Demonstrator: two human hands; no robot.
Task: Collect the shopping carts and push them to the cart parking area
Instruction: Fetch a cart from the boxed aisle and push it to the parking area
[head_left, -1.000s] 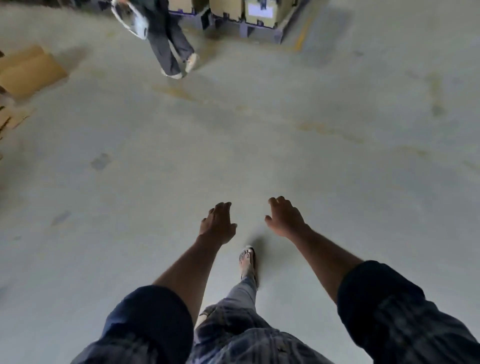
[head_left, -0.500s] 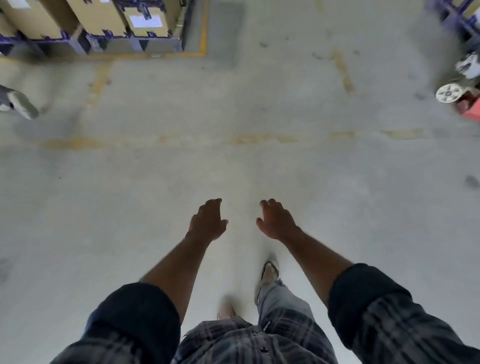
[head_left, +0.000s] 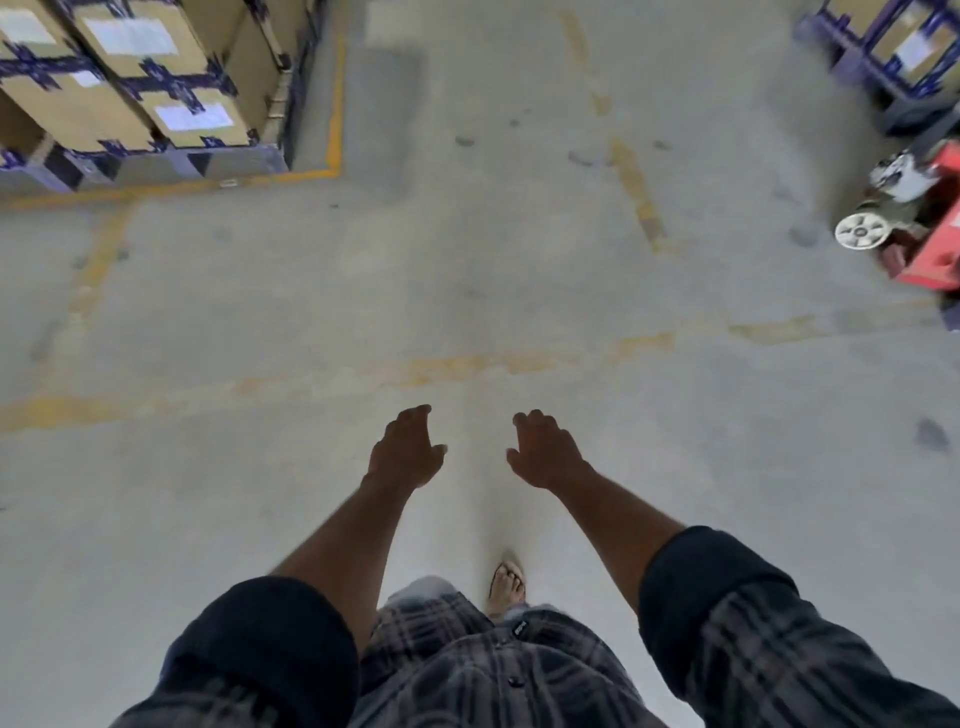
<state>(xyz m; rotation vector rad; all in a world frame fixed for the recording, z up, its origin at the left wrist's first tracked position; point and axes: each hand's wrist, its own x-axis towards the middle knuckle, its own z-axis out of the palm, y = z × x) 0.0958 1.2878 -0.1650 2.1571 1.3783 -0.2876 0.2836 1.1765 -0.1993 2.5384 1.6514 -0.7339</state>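
Grip: left hand (head_left: 405, 453) and right hand (head_left: 545, 453) open, empty | no cart seen — orientation unknowable

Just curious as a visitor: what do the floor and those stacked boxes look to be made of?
Floor: probably bare concrete, matte grey, stained, with worn yellow paint lines. Stacked boxes: likely brown cardboard, dull finish, bound with dark blue strapping or tape and carrying white labels.

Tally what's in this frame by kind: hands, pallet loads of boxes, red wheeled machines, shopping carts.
Hands: 2, the left hand and right hand, both empty
Pallet loads of boxes: 2, the left stack and right stack
Red machine: 1
Shopping carts: 0 in view
Total: 5
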